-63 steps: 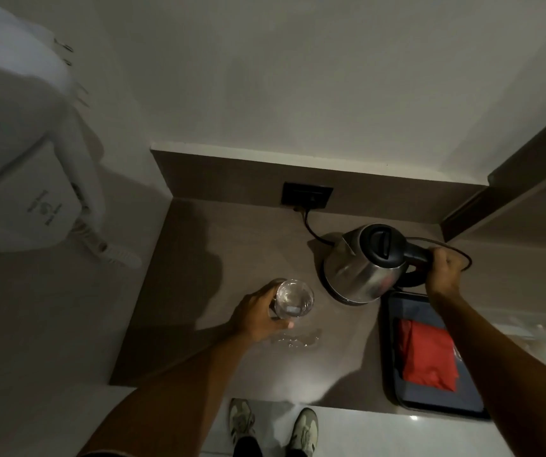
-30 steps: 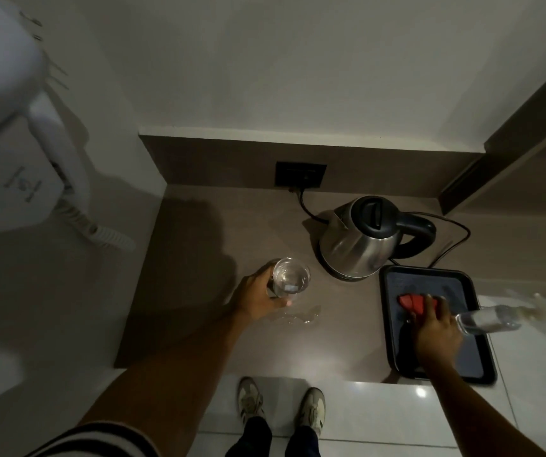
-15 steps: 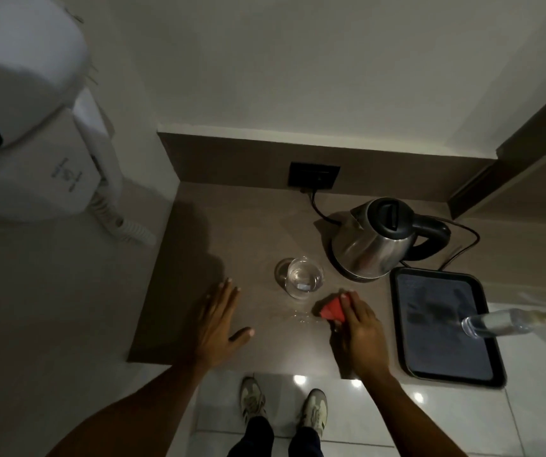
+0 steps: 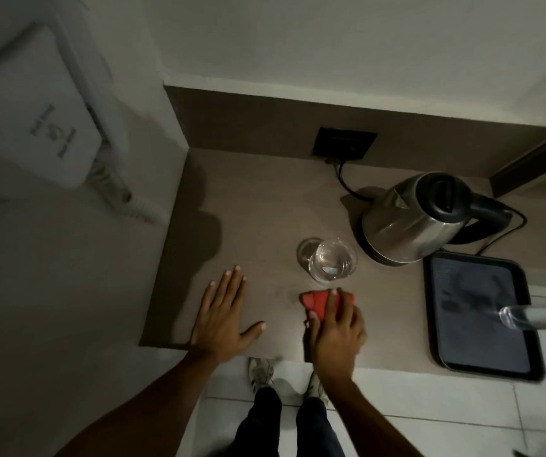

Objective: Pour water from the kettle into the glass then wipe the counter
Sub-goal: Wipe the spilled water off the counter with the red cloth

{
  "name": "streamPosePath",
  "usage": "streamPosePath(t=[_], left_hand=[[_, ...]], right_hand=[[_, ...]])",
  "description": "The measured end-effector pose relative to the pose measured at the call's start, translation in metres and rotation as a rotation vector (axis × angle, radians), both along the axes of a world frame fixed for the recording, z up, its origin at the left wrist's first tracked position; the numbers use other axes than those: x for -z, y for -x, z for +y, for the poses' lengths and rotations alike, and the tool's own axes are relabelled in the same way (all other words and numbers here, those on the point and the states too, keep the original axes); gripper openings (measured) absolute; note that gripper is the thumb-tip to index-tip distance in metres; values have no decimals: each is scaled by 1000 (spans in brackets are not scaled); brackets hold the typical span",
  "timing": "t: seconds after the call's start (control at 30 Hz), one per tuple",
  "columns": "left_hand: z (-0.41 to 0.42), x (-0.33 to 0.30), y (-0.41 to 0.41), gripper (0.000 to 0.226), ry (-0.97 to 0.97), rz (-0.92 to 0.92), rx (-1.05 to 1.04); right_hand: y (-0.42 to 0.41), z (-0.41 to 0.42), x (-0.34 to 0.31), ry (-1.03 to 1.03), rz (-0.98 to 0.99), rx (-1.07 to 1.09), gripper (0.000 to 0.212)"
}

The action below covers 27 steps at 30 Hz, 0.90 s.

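Seen from above, looking down along two bare forearms. At the bottom centre of the frame, two pale sneakers [image 4: 286, 377] and dark trouser legs on a tiled floor [image 4: 430, 407].

Just beyond, the near edge of a brown tabletop [image 4: 258, 199]. Lower centre-left: left hand [image 4: 224, 319] lying flat, palm down, fingers stretched and slightly spread, thumb out to the right, holding nothing. Lower centre-right: right hand [image 4: 336, 324] pressed down on a red cloth [image 4: 318, 301], fingers closed over it, the cloth bunched and poking out past the fingertips. Faint wet marks possibly on the surface between cloth and left hand; too dim to be sure.

Directly beyond the cloth, at centre frame, a clear glass [image 4: 331, 263] standing upright with water inside, near the cloth but apart from it. To its right, a stainless steel kettle [image 4: 410, 219] with black lid and black handle, seated on its base, handle pointing right. Black cord [image 4: 342, 179] running from behind the kettle to a dark wall socket [image 4: 344, 141] on the brown backsplash.

At the right edge, a dark tray [image 4: 482, 315] on the tabletop, with a clear bottle [image 4: 535, 315] lying across its right rim, blurred.

Farthest, pale walls; in the upper left, a white wall-mounted appliance [image 4: 34, 103] with a coiled cord.
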<state>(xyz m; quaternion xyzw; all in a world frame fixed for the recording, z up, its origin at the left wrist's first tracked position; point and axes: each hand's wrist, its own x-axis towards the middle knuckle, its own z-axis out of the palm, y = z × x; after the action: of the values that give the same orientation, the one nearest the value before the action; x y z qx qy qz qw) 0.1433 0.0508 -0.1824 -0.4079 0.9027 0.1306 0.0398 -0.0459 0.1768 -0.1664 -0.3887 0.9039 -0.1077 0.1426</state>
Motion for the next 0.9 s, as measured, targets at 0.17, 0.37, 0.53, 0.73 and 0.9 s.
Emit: streamPosePath(t=[0.17, 0.37, 0.53, 0.73, 0.9], left_hand=[[-1, 1, -1, 97, -3, -10, -8], [-2, 3, -3, 98, -11, -26, -5], [-2, 3, -2, 97, -24, -49, -7], [-1, -1, 0, 96, -42, -55, -13], [-1, -2, 1, 98, -55, -70, -10]], right_hand=[[-38, -28, -3, -15, -34, -31, 59], [14, 14, -1, 36, 33, -284, 56], [88, 26, -6, 12, 135, -157, 57], [31, 9, -3, 69, 70, 116, 56], [-41, -8, -5, 48, -31, -55, 59]])
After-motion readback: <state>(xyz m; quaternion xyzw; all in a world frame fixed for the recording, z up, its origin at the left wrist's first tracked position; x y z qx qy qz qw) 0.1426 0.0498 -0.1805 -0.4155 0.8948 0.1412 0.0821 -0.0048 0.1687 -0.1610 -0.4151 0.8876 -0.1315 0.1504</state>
